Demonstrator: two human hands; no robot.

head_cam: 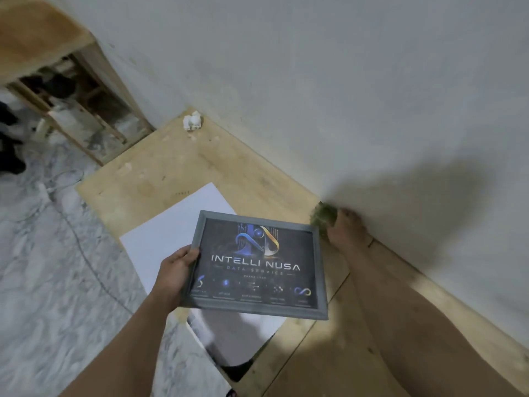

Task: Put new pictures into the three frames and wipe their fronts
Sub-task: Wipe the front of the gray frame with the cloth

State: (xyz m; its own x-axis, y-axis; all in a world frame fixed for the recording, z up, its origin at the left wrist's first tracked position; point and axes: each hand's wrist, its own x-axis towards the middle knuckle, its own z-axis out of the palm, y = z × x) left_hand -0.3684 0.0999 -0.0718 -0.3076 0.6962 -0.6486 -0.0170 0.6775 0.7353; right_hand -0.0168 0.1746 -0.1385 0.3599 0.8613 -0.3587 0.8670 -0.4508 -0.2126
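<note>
One frame (256, 265) is in view, held up off the boards by the left hand (179, 266), whose thumb lies over the front of the left edge with the fingers curled behind it. Its picture is already in and faces up toward the camera, long axis running from that hand out to the right, slightly tilted. The right hand (343, 229) is reached well past the frame's far right corner, against the foot of the wall (315, 81), and seems to be closing on a green cloth (325, 214); blur makes it hard to say how firmly the fingers hold it. Judging by this, wiping the front comes next, and the cloth hand is the nearer one to the glass: it need only come back toward the left hand and down across the frame's length.

Under the frame, below the left wrist, lies a white sheet (171, 230), partly covered. Far beyond both hands sits a crumpled white wad (192, 121). The other two frames are not visible, and the shelf (71, 104) contents off to the left are too dim to make out.
</note>
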